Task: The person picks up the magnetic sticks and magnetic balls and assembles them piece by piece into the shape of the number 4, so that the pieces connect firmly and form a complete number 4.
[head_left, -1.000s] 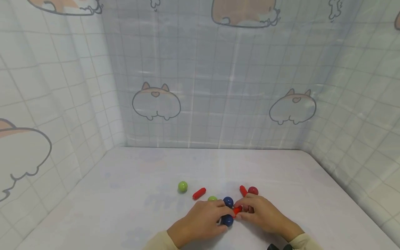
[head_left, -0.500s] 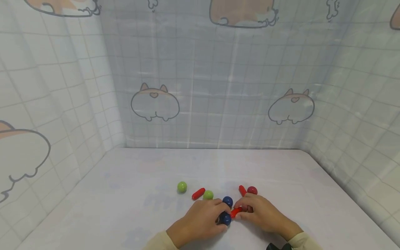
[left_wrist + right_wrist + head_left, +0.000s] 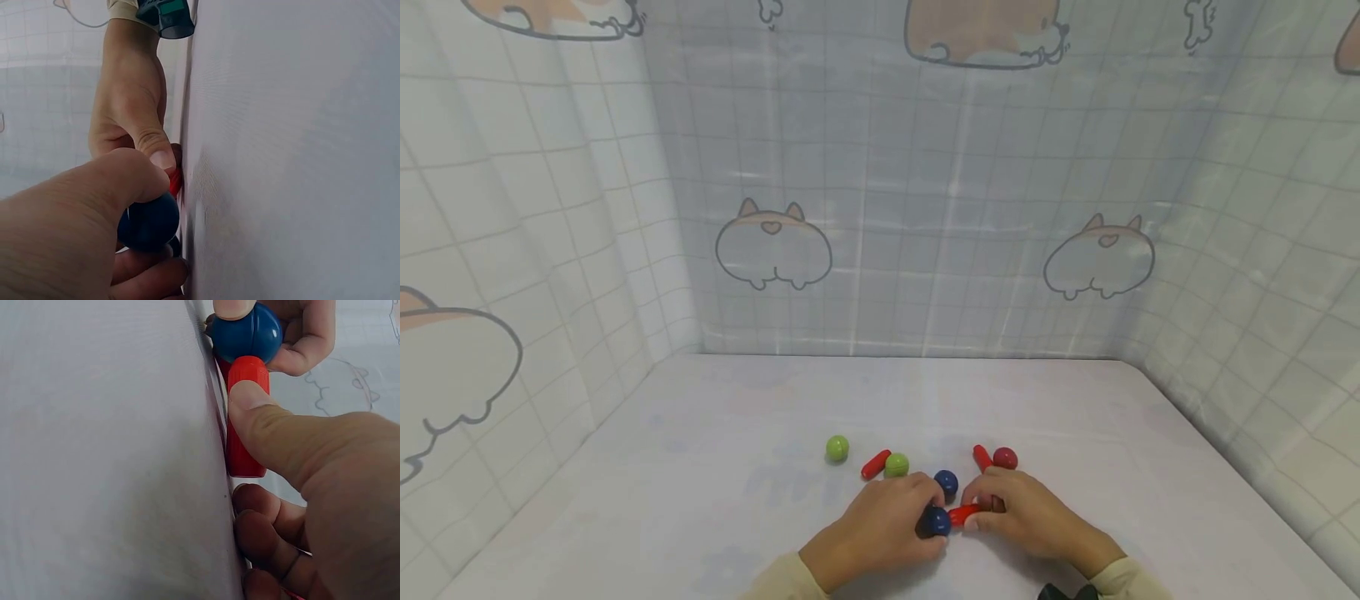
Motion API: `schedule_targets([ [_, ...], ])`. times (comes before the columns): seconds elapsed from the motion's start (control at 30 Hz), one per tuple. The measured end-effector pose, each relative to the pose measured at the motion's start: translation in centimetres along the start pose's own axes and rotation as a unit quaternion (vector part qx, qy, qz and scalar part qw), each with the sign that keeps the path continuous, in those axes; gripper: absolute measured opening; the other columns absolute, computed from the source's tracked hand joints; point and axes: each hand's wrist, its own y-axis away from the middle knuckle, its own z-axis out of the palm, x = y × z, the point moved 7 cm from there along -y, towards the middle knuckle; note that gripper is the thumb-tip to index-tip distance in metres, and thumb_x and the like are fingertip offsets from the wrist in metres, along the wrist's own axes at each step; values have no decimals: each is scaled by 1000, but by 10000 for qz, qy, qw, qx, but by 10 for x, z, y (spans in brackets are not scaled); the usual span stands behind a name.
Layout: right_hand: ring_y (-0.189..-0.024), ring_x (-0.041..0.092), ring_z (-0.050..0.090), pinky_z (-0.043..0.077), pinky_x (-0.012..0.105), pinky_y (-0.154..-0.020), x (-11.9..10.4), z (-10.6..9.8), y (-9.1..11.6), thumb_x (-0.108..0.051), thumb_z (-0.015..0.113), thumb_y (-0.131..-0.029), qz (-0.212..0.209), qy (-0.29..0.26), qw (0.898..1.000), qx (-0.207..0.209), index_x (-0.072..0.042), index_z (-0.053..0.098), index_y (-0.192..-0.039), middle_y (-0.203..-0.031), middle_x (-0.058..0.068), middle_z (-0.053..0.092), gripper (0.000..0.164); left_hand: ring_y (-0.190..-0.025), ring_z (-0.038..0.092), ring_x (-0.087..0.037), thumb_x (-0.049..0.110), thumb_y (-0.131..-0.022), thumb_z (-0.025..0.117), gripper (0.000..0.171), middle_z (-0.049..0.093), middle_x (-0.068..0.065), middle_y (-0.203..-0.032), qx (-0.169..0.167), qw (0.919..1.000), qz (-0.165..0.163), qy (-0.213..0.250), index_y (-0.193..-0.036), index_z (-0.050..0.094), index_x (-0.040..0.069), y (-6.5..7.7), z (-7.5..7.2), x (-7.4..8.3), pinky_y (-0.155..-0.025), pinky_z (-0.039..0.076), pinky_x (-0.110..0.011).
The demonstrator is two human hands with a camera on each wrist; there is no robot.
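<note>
In the head view my left hand grips a glossy dark blue ball low over the white table. My right hand pinches a short red rod. Seen from the right wrist, the rounded, ridged end of the red rod meets the blue ball, with my thumb along its side. A second blue ball lies just beyond both hands. Past the right fingers, another red rod lies beside a dark red ball. What the curled right fingers cover is partly hidden.
Left of the hands lie a green ball, next to a loose red rod, and a farther green ball. Pale curtains with a grid and dog drawings enclose the back and sides of the white table.
The nearer green ball has rolled out from behind my left hand, away and left to the loose red rod. The gripped blue ball and pinched red rod have shifted slightly left.
</note>
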Motion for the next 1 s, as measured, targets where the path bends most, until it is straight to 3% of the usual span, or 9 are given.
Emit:
schedule_targets([
  [0.5, -73, 7, 52, 45, 25, -62, 1, 4, -2, -53, 68, -83, 207, -108, 9995, -192, -37, 65, -99, -75, -13, 54, 22, -73, 49, -1, 47, -78, 76, 34, 55, 17, -87, 164, 9998, -80, 29, -97, 58, 26, 0, -1, -2, -76, 51, -22],
  [0.7, -74, 6, 51, 44, 25, -63, 0, 6, -3, -53, 67, -84, 188, -74, 9994, -275, -37, 65, -100, -77, -14, 54, 22, -69, 47, -2, 43, -78, 75, 32, 53, 15, -83, 196, 9998, -15, -15, -96, 57, 23, 1, -2, -1, -68, 49, -21],
  [1.0, -74, 6, 51, 43, 25, -64, -1, 1, -2, -50, 70, -83, 112, -16, 9999, -122, -36, 63, -96, -76, -13, 52, 21, -61, 48, -3, 42, -78, 72, 31, 51, 13, -73, 415, 9987, -226, 182, -94, 57, 20, 1, -9, -6, -59, 46, -18],
])
